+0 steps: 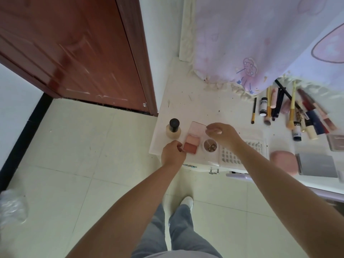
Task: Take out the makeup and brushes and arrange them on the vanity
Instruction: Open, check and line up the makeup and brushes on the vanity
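A two-pan blush palette [191,144] lies open at the left end of the white vanity [182,108], its clear lid [197,128] raised. My left hand [172,154] pinches the palette's near left corner. My right hand [221,134] pinches the lid's right edge. A foundation bottle [173,129] with a black cap stands just left of the palette. A round compact [210,145] sits to its right, beside a clear tray of false nails [230,155]. Several brushes and tubes [290,110] lie in a row at the back right.
A pink puff [283,162] and a grey box [316,165] sit near the front right edge. A pink patterned cloth [260,43] hangs over the vanity's back. A brown door [74,53] stands to the left, with tiled floor [74,164] below and a plastic bag [13,207] on it.
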Demonstrator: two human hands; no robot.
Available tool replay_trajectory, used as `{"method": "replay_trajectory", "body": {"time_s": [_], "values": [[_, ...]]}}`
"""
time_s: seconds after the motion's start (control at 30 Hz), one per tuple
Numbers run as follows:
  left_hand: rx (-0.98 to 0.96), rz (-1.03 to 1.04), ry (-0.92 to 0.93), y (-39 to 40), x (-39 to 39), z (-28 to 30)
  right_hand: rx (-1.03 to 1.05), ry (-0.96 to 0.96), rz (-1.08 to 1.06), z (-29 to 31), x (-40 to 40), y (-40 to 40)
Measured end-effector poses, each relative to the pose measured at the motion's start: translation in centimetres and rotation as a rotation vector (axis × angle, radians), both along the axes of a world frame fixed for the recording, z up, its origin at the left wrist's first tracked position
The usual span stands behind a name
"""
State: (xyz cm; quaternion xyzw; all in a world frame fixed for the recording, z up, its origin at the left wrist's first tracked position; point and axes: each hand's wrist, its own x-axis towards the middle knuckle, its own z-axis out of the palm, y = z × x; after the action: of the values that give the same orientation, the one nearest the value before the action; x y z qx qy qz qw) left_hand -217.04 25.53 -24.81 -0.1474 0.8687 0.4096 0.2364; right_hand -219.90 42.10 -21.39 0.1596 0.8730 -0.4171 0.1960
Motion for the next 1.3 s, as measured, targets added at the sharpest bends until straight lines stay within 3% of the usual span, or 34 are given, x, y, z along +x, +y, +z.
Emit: {"method": "replay_trajectory", "body": {"time_s": [0.17,0.4,0.53,0.63,0.83,1.0,1.13,1.3], "values": [[-0.024,-0.095,0.03,-0.6,0.6,-0.2,0.456,0.061,0.359,-1.6,3.8,0.3],[-0.105,-0.196,0.072,-0.7,1.1,0.2,0.485,0.119,0.346,-2.2,4.5,-0.5],[-0.108,-0.214,0.099,-1.2,1.9,1.2,0.337,0.122,0.18,-0.4,4.7,-0.3],[-0.005,-0.284,0.207,-1.6,2.7,3.1,0.059,0.063,-0.004,2.3,5.5,0.4],[0.27,-0.379,0.565,-0.7,1.6,10.2,-0.513,0.045,-0.216,9.2,7.7,1.0],[0.18,-0.619,0.952,1.1,1.7,14.8,-0.788,0.126,-0.332,13.6,8.4,-0.9],[0.134,-0.643,1.208,2.4,2.1,16.2,-0.905,0.146,-0.392,14.7,8.9,-2.3],[0.105,-0.709,1.143,3.0,1.9,16.3,-0.888,0.169,-0.479,14.2,9.3,-2.5]]}}
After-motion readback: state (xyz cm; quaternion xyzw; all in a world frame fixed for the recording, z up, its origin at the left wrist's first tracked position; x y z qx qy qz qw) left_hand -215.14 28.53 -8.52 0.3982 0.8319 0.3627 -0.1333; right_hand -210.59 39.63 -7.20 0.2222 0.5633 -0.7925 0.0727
